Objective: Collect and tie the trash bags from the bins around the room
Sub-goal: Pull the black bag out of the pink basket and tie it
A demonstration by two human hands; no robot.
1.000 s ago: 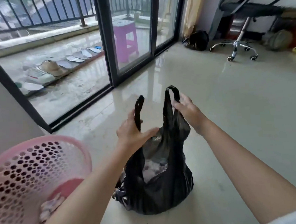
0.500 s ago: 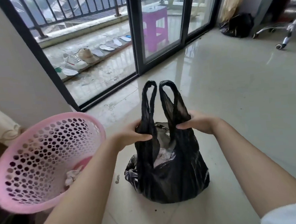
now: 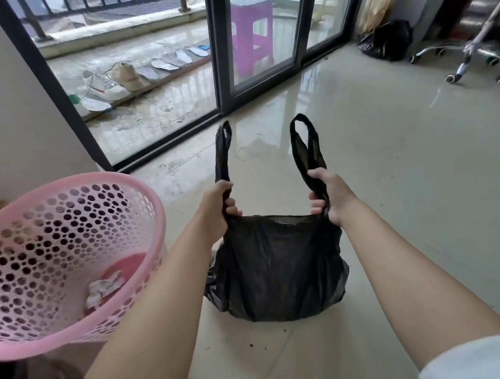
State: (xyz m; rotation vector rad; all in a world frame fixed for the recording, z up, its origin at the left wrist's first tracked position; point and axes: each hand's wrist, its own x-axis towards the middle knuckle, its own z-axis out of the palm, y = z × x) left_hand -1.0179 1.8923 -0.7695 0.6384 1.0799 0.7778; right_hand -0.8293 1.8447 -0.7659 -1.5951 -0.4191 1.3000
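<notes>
A glossy pale tiled floor [image 3: 403, 180] fills the frame. At lower center 1 black trash bag [image 3: 277, 269] sits on it; dark crumbs [image 3: 252, 346] lie just below. Upper right: another black bag [image 3: 386, 44] and chair casters [image 3: 452, 78].

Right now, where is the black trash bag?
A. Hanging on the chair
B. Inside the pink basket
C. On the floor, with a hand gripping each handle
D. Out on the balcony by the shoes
C: the black trash bag sits on the tiled floor beside the pink basket, while the left hand and the right hand each curl their fingers round one handle.
</notes>
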